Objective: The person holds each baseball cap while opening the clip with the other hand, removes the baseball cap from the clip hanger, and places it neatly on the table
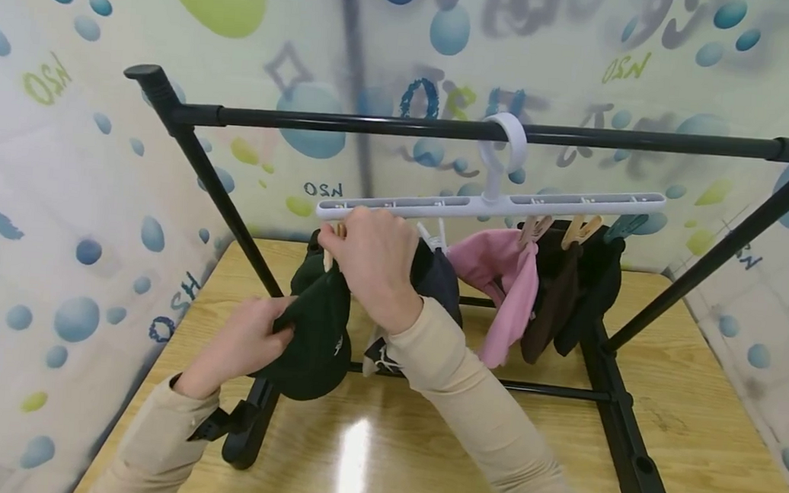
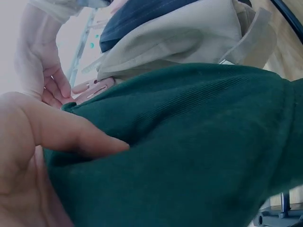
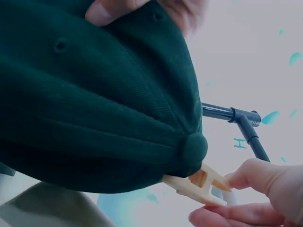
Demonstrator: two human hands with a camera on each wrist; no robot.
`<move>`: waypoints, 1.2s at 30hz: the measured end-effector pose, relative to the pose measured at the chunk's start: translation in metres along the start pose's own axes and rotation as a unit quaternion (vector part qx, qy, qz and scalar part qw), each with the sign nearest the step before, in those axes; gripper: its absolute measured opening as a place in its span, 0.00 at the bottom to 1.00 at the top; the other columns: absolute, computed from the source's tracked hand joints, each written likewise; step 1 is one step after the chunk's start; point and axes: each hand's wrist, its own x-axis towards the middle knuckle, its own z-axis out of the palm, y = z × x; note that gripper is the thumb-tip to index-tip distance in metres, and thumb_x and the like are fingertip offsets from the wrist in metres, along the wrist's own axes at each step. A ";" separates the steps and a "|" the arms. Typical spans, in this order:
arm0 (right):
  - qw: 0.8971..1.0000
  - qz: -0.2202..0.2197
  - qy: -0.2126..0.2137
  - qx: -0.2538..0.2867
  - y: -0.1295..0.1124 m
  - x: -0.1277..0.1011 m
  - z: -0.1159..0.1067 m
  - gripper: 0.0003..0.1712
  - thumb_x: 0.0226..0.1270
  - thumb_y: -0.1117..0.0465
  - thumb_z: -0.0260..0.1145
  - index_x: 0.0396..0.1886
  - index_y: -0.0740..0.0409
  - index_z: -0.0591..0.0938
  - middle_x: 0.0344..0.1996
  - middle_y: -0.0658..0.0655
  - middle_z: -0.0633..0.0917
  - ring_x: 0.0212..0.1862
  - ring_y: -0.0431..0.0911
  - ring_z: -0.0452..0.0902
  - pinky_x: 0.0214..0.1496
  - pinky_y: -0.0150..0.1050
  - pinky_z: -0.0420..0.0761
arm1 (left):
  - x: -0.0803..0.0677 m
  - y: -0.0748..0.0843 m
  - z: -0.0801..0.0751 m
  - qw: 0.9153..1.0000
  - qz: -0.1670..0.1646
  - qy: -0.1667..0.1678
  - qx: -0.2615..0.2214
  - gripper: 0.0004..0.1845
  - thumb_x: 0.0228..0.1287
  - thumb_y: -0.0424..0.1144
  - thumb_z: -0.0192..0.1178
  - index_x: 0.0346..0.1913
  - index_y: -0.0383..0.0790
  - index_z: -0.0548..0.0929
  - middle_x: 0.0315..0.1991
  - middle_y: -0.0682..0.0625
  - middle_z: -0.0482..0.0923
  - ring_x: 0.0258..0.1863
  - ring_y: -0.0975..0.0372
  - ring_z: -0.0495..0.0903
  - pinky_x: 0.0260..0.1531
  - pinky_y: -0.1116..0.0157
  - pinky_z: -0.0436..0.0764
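Nearest: left hand (image 1: 250, 339) grips the lower side of the green cap (image 1: 316, 333), thumb pressed into the fabric, fingers curled round it from below; the left wrist view shows the thumb (image 2: 71, 135) lying on the cloth. Cap hangs off the left end of the white hanger (image 1: 490, 203), above the tabletop (image 1: 698, 420), not touching it.

Just above, right hand (image 1: 373, 256) pinches a tan peg (image 1: 330, 246) at the top of the cap. In the right wrist view the peg (image 3: 199, 184) sits right at the cap's crown button (image 3: 193, 149), with fingertips (image 3: 246, 179) squeezing its tail end. Can't tell if the peg's mouth bites the cloth or is spread apart.

Further along the hanger: a dark navy cap (image 1: 443, 280) beside the green one, then a pink cap (image 1: 505, 285), a brown one (image 1: 550, 303) and a black one (image 1: 594, 291), each under its own peg, close together. Hanger hook loops over the black rail (image 1: 375, 125) of the rack standing on the tabletop. Bubble-print wall (image 1: 63, 177) behind.

Progress, judging by layout: four caps hang pegged and untouched; the green one at the left end is the only one in hand, its peg being worked. Whether it is going on or coming off can't be told.
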 end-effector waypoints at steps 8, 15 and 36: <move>0.999 0.026 0.020 0.042 0.000 0.003 0.005 0.30 0.65 0.48 0.64 0.05 0.52 0.69 0.07 0.46 0.57 0.10 0.40 0.50 0.14 0.32 0.48 | -0.002 0.007 0.001 1.000 -0.002 0.011 0.029 0.11 0.55 0.18 0.50 0.30 0.39 0.74 0.14 0.56 0.57 0.13 0.65 0.59 0.18 0.66 0.61; 0.997 0.040 0.040 0.045 0.003 0.008 0.005 0.29 0.65 0.51 0.63 0.06 0.52 0.67 0.08 0.46 0.56 0.11 0.40 0.48 0.15 0.32 0.47 | -0.006 0.016 0.009 0.998 -0.004 0.023 0.050 0.11 0.53 0.18 0.51 0.29 0.38 0.74 0.13 0.57 0.55 0.13 0.66 0.55 0.17 0.68 0.57; 0.997 0.046 0.023 0.054 0.011 0.009 0.001 0.30 0.63 0.43 0.65 0.06 0.51 0.71 0.06 0.47 0.62 0.10 0.41 0.57 0.14 0.32 0.52 | -0.013 -0.016 -0.009 0.993 -0.009 0.112 -0.022 0.11 0.55 0.17 0.53 0.28 0.37 0.74 0.18 0.54 0.63 0.19 0.61 0.65 0.22 0.64 0.65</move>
